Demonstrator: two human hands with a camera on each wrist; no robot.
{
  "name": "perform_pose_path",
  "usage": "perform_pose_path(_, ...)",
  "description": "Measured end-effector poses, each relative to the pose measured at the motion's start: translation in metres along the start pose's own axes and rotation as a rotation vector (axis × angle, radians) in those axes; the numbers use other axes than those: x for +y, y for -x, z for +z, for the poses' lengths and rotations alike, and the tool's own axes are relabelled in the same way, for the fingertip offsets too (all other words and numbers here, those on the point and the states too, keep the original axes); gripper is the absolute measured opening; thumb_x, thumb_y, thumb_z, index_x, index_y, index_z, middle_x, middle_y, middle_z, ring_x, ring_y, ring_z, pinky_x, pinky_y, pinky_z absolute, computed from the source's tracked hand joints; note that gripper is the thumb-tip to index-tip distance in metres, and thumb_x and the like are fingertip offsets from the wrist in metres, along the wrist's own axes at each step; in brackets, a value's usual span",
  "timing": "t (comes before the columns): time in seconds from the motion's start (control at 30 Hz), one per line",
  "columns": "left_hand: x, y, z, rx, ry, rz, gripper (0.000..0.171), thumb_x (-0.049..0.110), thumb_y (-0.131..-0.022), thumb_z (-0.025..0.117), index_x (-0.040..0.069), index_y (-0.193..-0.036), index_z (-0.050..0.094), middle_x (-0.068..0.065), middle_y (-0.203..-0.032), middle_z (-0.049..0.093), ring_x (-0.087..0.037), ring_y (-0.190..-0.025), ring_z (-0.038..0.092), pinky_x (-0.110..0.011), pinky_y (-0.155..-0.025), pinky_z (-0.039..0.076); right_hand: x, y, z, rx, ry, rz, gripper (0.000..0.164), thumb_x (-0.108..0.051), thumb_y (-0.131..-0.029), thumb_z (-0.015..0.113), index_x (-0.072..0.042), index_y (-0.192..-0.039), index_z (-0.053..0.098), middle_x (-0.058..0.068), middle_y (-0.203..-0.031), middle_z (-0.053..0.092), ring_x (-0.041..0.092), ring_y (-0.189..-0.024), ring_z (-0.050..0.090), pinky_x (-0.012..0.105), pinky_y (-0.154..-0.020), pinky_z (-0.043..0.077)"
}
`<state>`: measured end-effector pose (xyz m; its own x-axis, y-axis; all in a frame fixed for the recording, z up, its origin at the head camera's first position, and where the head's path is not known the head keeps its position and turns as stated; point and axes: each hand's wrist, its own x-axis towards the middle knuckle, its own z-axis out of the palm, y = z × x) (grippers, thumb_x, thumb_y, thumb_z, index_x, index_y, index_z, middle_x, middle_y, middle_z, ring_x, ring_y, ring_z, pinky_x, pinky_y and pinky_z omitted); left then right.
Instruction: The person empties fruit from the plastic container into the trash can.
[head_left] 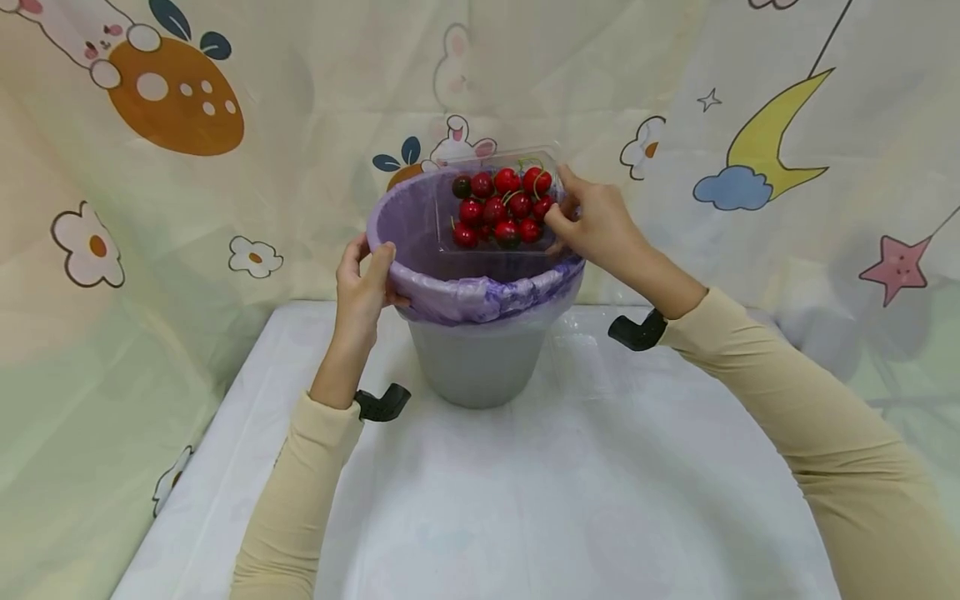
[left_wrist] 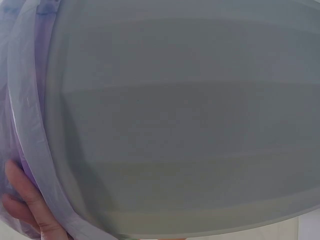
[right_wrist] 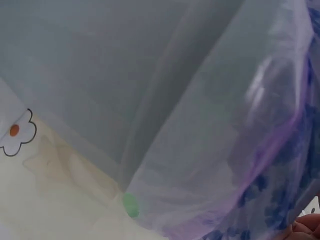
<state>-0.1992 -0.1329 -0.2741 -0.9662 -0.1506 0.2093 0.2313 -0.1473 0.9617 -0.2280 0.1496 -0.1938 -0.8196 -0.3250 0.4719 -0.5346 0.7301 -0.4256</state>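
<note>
A grey-white bin (head_left: 480, 358) stands on the table, a purple plastic bag (head_left: 450, 300) lining it and folded down over its rim. My left hand (head_left: 362, 283) grips the bagged rim on the left, thumb on top; in the left wrist view its fingers (left_wrist: 35, 202) lie against the bag. Over the bin's mouth, a clear plastic box (head_left: 444, 225) is tilted towards me with several red cherries (head_left: 495, 208) in it, some with green stems. My right hand (head_left: 600, 218) holds this box by its right side. In the right wrist view the bin wall and bag hide most of that hand.
A white cover (head_left: 525, 500) lies over the table. Behind it hangs a pale cloth (head_left: 337, 125) printed with rabbits, flowers and a moon, close at the bin's back. Black wrist mounts (head_left: 637, 330) sit at both sleeves.
</note>
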Motion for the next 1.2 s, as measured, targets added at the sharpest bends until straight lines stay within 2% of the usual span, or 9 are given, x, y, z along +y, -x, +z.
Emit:
perform_pose_path(0.07, 0.000, -0.001, 0.000, 0.000, -0.002, 0.002, 0.055, 0.027, -0.093, 0.054, 0.003, -0.141, 0.040, -0.006, -0.133, 0.041, -0.006, -0.047, 0.046, -0.017, -0.046, 0.053, 0.000, 0.000, 0.001, 0.009, 0.027, -0.023, 0.058, -0.006, -0.090, 0.049, 0.012, -0.143, 0.035, 0.017, -0.075, 0.069, 0.008, -0.045, 0.046, 0.018, -0.043, 0.031)
perform_pose_path(0.2, 0.000, -0.001, 0.000, 0.003, 0.000, -0.002, 0.055, 0.026, -0.093, 0.054, 0.003, -0.141, 0.041, -0.005, -0.133, 0.041, -0.007, -0.046, 0.046, -0.017, -0.046, 0.053, 0.000, 0.002, 0.004, 0.019, 0.063, -0.058, 0.058, -0.005, -0.091, 0.048, 0.013, -0.144, 0.033, 0.017, -0.075, 0.069, 0.021, -0.050, 0.057, 0.019, -0.047, 0.036)
perform_pose_path(0.3, 0.000, -0.001, 0.000, 0.006, 0.002, -0.006, 0.055, 0.026, -0.093, 0.054, 0.004, -0.141, 0.041, -0.005, -0.132, 0.040, -0.007, -0.045, 0.046, -0.017, -0.046, 0.053, -0.001, 0.002, 0.006, 0.020, 0.078, -0.080, 0.057, -0.004, -0.092, 0.047, 0.013, -0.144, 0.032, 0.017, -0.075, 0.069, 0.026, -0.055, 0.062, 0.022, -0.051, 0.041)
perform_pose_path(0.43, 0.000, -0.001, 0.000, 0.007, -0.003, -0.008, 0.054, 0.026, -0.093, 0.053, 0.004, -0.141, 0.041, -0.004, -0.132, 0.040, -0.007, -0.045, 0.045, -0.017, -0.046, 0.053, -0.001, 0.003, 0.007, 0.030, 0.089, -0.102, 0.055, -0.003, -0.093, 0.046, 0.013, -0.144, 0.034, 0.018, -0.071, 0.067, 0.024, -0.052, 0.056, 0.027, -0.053, 0.041)
perform_pose_path(0.53, 0.000, -0.001, 0.000, 0.004, -0.005, -0.009, 0.055, 0.026, -0.093, 0.053, 0.003, -0.141, 0.040, -0.005, -0.132, 0.040, -0.007, -0.045, 0.045, -0.017, -0.046, 0.053, -0.002, 0.004, 0.007, 0.033, 0.097, -0.103, 0.054, -0.003, -0.093, 0.047, 0.013, -0.143, 0.034, 0.017, -0.068, 0.064, 0.022, -0.051, 0.052, 0.026, -0.052, 0.040)
perform_pose_path(0.67, 0.000, -0.001, 0.000, 0.003, -0.002, -0.008, 0.055, 0.026, -0.093, 0.054, 0.004, -0.141, 0.041, -0.004, -0.131, 0.040, -0.007, -0.045, 0.045, -0.017, -0.046, 0.053, -0.002, 0.005, 0.008, 0.033, 0.101, -0.113, 0.055, -0.004, -0.094, 0.048, 0.012, -0.145, 0.033, 0.015, -0.067, 0.064, 0.022, -0.051, 0.053, 0.023, -0.051, 0.041)
perform_pose_path(0.93, 0.000, 0.000, 0.000, 0.006, -0.001, -0.007, 0.052, 0.025, -0.093, 0.053, 0.004, -0.139, 0.042, -0.003, -0.129, 0.041, -0.007, -0.045, 0.047, -0.017, -0.046, 0.053, 0.000, 0.007, 0.011, 0.083, 0.095, -0.199, 0.055, -0.001, -0.095, 0.048, 0.011, -0.146, 0.032, 0.015, -0.067, 0.060, 0.023, -0.055, 0.048, 0.029, -0.053, 0.039)
perform_pose_path(1.2, 0.001, 0.001, 0.001, 0.008, -0.005, -0.006, 0.053, 0.026, -0.093, 0.054, 0.003, -0.139, 0.042, -0.003, -0.128, 0.041, -0.007, -0.045, 0.046, -0.017, -0.045, 0.053, 0.001, 0.008, 0.011, 0.094, 0.089, -0.224, 0.055, 0.000, -0.095, 0.049, 0.010, -0.146, 0.031, 0.016, -0.069, 0.060, 0.024, -0.056, 0.050, 0.030, -0.054, 0.040)
